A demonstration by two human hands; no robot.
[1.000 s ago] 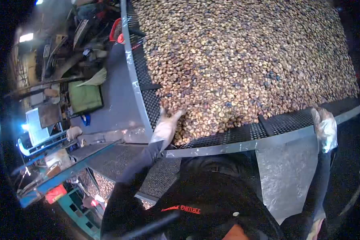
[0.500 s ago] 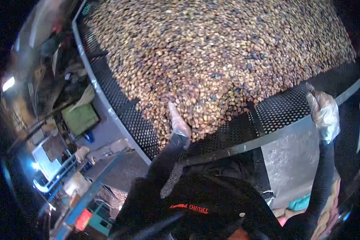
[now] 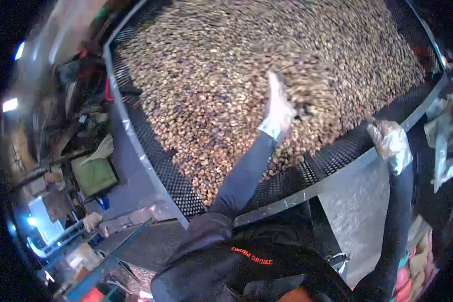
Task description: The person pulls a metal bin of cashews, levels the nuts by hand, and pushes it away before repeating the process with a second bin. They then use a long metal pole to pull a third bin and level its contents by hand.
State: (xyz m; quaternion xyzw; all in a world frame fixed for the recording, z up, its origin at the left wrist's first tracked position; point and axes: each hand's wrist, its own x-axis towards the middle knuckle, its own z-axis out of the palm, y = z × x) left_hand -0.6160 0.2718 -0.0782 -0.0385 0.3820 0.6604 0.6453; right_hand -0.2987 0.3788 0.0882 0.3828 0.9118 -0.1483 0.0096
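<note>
A broad heap of small brown nuts, some of them dark, lies on a black perforated tray. My left hand, in a thin clear glove, is stretched out with its fingers together, its edge pushed into the heap. Nuts right of it are blurred by motion. Over the metal rim at the tray's near right, my gloved right hand has its fingers bent around the edge; its fingertips reach just inside, beside the nuts.
On the floor to the left sits a green square container with a pale glove by it. Clear plastic hangs right of the tray. Bunched cloths lie at lower right, below a grey metal panel.
My left hand has swept forward and right, deeper into the heap, stirring nuts along. My right hand stays at the rim. The view has shifted slightly.
</note>
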